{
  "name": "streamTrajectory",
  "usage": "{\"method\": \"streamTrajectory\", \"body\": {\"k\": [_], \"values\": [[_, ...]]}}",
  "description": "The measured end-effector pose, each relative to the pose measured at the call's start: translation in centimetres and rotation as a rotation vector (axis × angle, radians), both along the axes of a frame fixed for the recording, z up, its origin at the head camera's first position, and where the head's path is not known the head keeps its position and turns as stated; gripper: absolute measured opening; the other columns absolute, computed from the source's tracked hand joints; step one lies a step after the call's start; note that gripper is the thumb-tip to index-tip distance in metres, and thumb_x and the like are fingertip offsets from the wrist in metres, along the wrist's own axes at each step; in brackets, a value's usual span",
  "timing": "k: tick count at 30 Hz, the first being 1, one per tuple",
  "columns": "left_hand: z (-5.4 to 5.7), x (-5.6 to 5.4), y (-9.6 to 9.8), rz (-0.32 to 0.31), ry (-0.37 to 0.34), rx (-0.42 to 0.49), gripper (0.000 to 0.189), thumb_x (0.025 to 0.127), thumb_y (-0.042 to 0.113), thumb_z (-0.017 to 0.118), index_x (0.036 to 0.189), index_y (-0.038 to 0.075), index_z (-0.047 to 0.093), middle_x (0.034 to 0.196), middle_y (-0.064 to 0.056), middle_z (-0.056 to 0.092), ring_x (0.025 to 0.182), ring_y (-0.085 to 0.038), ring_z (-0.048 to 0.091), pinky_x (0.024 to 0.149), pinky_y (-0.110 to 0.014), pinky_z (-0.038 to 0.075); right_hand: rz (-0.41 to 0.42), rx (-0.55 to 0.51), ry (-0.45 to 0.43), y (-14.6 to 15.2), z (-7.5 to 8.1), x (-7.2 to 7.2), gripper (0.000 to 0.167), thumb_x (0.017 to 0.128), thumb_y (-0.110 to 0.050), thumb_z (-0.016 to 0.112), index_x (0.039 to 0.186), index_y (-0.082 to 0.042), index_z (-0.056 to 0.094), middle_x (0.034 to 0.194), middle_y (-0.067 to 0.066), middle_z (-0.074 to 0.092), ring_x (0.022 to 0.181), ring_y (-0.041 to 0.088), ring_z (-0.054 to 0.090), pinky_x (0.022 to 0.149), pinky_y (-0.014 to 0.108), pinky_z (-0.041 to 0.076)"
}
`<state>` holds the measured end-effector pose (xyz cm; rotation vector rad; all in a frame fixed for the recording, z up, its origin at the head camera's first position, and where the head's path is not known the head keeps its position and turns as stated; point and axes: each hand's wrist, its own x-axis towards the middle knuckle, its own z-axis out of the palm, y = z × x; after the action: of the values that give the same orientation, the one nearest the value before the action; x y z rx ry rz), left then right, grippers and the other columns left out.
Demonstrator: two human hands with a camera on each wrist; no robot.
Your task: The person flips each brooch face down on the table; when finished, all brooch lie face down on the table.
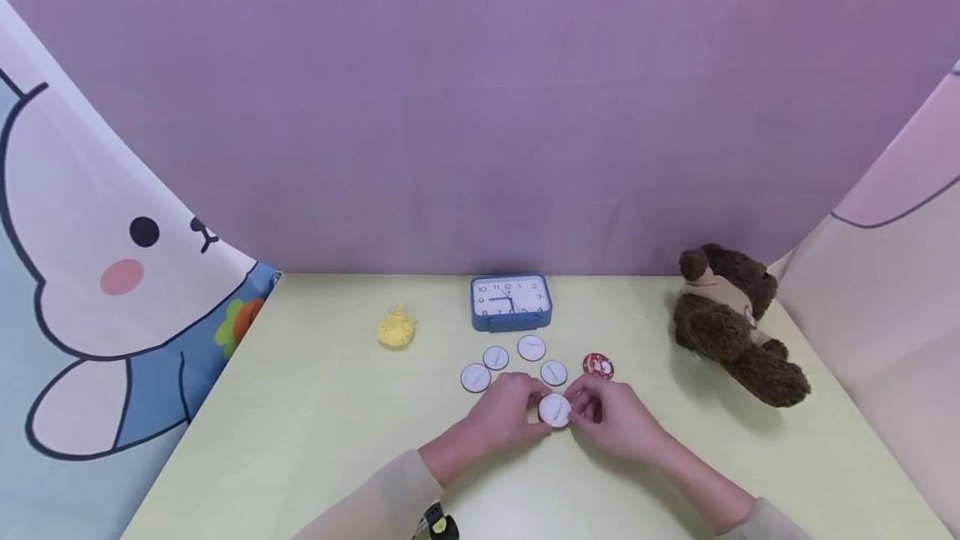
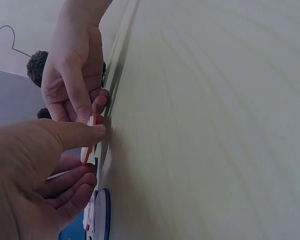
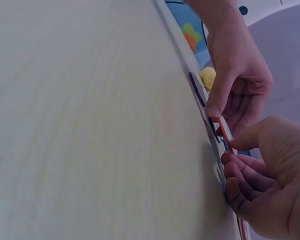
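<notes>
Between my two hands is a small round disc (image 1: 555,410) with a white face and faint dark writing. In the left wrist view the disc (image 2: 89,145) shows an orange-red edge. My left hand (image 1: 510,411) pinches it at its left side with thumb and fingers. From the right, my right hand (image 1: 618,419) pinches the opposite edge; its thumb (image 3: 247,137) presses on the disc in the right wrist view. Just beyond the hands lie several more white-faced discs, among them one near the right hand (image 1: 554,372) and one near the left (image 1: 476,377).
A red patterned disc (image 1: 598,366) lies beyond the right hand. Behind the discs stands a blue clock (image 1: 512,303). A yellow crinkled ball-like thing (image 1: 396,328) sits to the left, and a brown plush toy (image 1: 731,323) lies at the right on the pale table (image 1: 300,423).
</notes>
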<state>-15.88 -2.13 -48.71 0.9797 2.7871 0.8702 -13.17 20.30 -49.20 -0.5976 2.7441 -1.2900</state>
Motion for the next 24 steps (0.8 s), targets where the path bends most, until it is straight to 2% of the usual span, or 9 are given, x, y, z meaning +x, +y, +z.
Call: {"method": "streamTrajectory", "body": {"k": [6, 13, 14, 18, 21, 24], "values": [[0.0, 0.2, 0.0, 0.02, -0.018, -0.047, 0.038, 0.078, 0.024, 0.095, 0.111, 0.013, 0.081, 0.097, 0.006, 0.079, 0.09, -0.004, 0.065, 0.088, -0.019, 0.055, 0.013, 0.053, 0.05, -0.5, -0.2, 0.0, 0.02, 0.088, -0.005, 0.08, 0.106, -0.009, 0.072, 0.081, -0.008, 0.066, 0.068, -0.003, 0.055, 0.061, 0.019, 0.05], [-0.1, -0.1, 0.1, 0.024, 0.004, -0.104, 0.037, 0.077, 0.027, 0.094, 0.109, 0.011, 0.082, 0.095, 0.004, 0.072, 0.085, -0.004, 0.056, 0.079, -0.016, 0.052, 0.016, 0.088, 0.064, -0.6, -0.2, -0.2, 0.02, 0.087, -0.003, 0.079, 0.106, -0.007, 0.074, 0.081, -0.009, 0.067, 0.068, -0.003, 0.055, 0.061, 0.019, 0.051], [0.0, -0.2, 0.1, 0.026, -0.001, -0.103, 0.038, 0.077, 0.028, 0.094, 0.108, 0.01, 0.082, 0.094, 0.003, 0.071, 0.084, -0.005, 0.055, 0.077, -0.016, 0.052, 0.004, 0.093, 0.066, -0.4, -0.1, -0.3, 0.019, 0.087, -0.003, 0.078, 0.106, -0.007, 0.074, 0.082, -0.009, 0.067, 0.069, -0.003, 0.056, 0.063, 0.019, 0.052], [0.9, -1.0, 0.9, 0.026, 0.013, -0.088, 0.039, 0.081, 0.028, 0.089, 0.115, 0.009, 0.081, 0.101, 0.0, 0.077, 0.093, -0.01, 0.066, 0.083, -0.02, 0.056, -0.099, 0.124, 0.121, 1.1, 0.5, -1.4, 0.019, 0.087, 0.001, 0.078, 0.103, -0.008, 0.075, 0.085, -0.008, 0.07, 0.075, -0.002, 0.059, 0.068, 0.02, 0.056], [1.4, -1.9, 2.1, 0.045, 0.026, -0.095, 0.039, 0.088, 0.027, 0.085, 0.122, 0.01, 0.079, 0.109, -0.002, 0.081, 0.103, -0.014, 0.072, 0.091, -0.023, 0.059, -0.165, 0.154, 0.172, 2.7, 1.0, -2.5, 0.018, 0.087, 0.002, 0.077, 0.103, -0.006, 0.075, 0.085, -0.003, 0.071, 0.073, 0.001, 0.061, 0.067, 0.021, 0.057], [1.5, -2.9, 3.6, 0.073, 0.04, -0.126, 0.039, 0.092, 0.03, 0.083, 0.126, 0.012, 0.078, 0.117, -0.002, 0.08, 0.113, -0.017, 0.072, 0.097, -0.026, 0.058, -0.185, 0.184, 0.196, 4.1, 1.3, -3.3, 0.021, 0.086, 0.003, 0.077, 0.106, -0.003, 0.073, 0.089, 0.003, 0.073, 0.073, 0.005, 0.062, 0.066, 0.022, 0.056]]}}
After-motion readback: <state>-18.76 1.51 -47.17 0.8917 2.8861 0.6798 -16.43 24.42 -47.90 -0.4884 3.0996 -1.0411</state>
